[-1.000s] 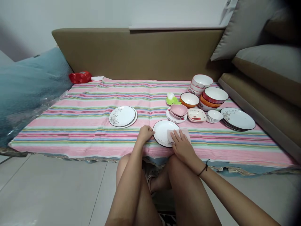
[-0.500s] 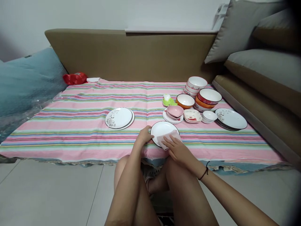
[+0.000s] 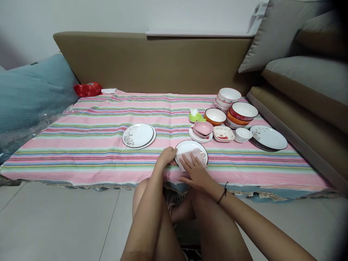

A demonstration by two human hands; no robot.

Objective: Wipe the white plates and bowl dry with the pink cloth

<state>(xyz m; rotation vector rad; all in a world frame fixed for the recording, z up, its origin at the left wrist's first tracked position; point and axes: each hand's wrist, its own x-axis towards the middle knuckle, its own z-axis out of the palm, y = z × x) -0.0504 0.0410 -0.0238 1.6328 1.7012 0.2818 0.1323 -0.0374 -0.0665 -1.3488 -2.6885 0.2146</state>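
Note:
At the near edge of the striped cloth lies a white plate (image 3: 187, 145) with a dark rim and a floral print on its right side. My left hand (image 3: 167, 156) grips the plate's left rim, thumb on top. Over the plate's middle, a pale pink wiping cloth (image 3: 181, 167) is spread beneath my right hand (image 3: 195, 172), whose fingers are spread flat and press it down. The thumb of that hand points left, off the wiping cloth. Left of my hands are stacked floral plates (image 3: 138, 135).
On the striped cloth (image 3: 89, 152) to the right stand pink bowls (image 3: 203, 127) on small plates, a square dish (image 3: 223, 134), small white dishes (image 3: 243, 134), stacked bowls (image 3: 243, 110) and large plates (image 3: 268, 137). A red package (image 3: 88, 89) lies back left. Cushions (image 3: 310, 76) border the right.
My right hand has slid left across the plate with the wiping cloth, uncovering the floral print on the right. My left hand keeps its hold on the rim.

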